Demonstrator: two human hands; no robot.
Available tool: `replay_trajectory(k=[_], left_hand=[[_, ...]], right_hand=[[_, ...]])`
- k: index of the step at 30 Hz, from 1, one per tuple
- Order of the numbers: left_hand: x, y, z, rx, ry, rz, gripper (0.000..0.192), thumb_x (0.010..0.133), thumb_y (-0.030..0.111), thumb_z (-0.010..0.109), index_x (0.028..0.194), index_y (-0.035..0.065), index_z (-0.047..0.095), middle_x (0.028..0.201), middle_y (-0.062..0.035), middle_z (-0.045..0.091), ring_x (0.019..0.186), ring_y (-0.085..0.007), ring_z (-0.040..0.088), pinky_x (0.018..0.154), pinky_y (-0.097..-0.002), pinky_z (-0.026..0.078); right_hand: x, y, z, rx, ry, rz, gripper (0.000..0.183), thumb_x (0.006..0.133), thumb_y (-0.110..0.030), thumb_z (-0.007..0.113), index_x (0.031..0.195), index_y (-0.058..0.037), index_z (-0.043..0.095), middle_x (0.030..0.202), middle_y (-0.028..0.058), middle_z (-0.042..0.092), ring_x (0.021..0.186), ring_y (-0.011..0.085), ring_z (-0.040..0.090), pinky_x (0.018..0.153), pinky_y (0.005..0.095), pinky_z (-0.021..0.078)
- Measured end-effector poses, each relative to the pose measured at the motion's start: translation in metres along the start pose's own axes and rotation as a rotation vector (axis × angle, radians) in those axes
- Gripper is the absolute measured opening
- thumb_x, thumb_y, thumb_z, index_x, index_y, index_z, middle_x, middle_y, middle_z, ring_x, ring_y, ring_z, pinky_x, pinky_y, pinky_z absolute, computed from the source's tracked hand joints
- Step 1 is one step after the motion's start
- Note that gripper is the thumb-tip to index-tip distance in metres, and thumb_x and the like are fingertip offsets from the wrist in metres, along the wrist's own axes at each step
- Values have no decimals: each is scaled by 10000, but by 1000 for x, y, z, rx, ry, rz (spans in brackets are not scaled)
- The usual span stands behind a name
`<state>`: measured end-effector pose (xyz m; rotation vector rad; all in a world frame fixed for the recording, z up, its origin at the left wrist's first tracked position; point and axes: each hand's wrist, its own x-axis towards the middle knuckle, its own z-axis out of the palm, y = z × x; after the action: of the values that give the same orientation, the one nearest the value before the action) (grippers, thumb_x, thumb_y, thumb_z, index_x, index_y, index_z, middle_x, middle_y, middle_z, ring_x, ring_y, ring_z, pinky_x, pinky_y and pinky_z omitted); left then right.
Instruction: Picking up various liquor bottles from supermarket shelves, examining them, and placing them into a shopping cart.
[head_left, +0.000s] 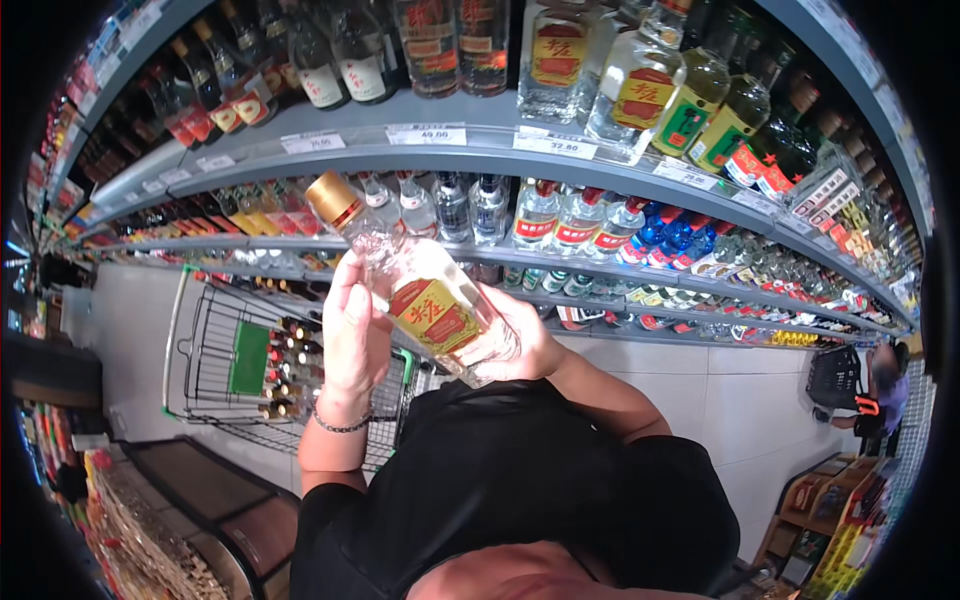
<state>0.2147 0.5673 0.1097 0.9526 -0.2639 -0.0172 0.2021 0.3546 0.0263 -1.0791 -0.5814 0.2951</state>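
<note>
A clear glass liquor bottle (457, 277) with a gold cap (332, 199) is tilted in front of my chest, its neck towards the upper left. A red and gold label with writing faces up at me. My left hand (351, 330), with a chain bracelet at the wrist, grips the bottle's shoulder just below the neck. Around the base and lower side is my right hand (521, 337). Some fingers of both hands are hidden behind the glass. Strong light washes out part of the bottle's upper side.
Supermarket shelves (480, 154) packed with bottles and price tags curve across the front. A shopping cart (217, 352) holding several bottles stands at the left. Far right, a person (889, 390) is beside a black basket (834, 376). Display racks (814, 517) stand behind on the right.
</note>
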Motion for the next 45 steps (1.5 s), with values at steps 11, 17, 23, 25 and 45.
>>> replay_trajectory(k=[11, 17, 23, 25, 45], left_hand=[[82, 23, 62, 212, -105, 849, 484, 853, 325, 640, 1182, -11, 527, 1174, -160, 534, 1057, -287, 580, 927, -449, 509], [158, 40, 87, 473, -184, 1346, 553, 886, 441, 683, 1106, -54, 575, 1098, -181, 589, 1010, -286, 618, 867, -442, 547], [225, 21, 84, 337, -211, 1005, 357, 875, 207, 659, 1134, -34, 609, 1123, -141, 642, 1048, -221, 615, 942, -366, 465], [242, 8, 81, 339, -232, 985, 351, 878, 217, 659, 1124, -31, 617, 1110, -132, 647, 1036, -217, 615, 939, -354, 462], [287, -37, 108, 469, -230, 524, 216, 870, 150, 714, 1010, -14, 697, 929, -18, 693, 825, -72, 584, 774, -246, 465]], right_hand=[[14, -61, -7, -527, 367, -486, 871, 736, -52, 786, 1461, 27, 309, 1454, 170, 412, 1299, 237, 437, 1038, 380, 408], [-56, -37, -40, -454, 568, -375, 746, 759, -50, 762, 1411, 5, 403, 1405, 136, 457, 1203, 193, 510, 948, 349, 466], [-114, -33, -43, -338, 853, -256, 619, 797, 16, 692, 1362, -1, 441, 1351, 125, 500, 1154, 177, 535, 920, 305, 470], [-129, -28, -47, -312, 911, -251, 609, 806, 20, 674, 1366, 0, 436, 1325, 126, 514, 1124, 168, 542, 903, 287, 471], [-157, -15, -63, -374, 1023, -261, 473, 886, 18, 583, 1340, 0, 453, 1268, 113, 525, 1068, 143, 539, 940, 365, 517]])
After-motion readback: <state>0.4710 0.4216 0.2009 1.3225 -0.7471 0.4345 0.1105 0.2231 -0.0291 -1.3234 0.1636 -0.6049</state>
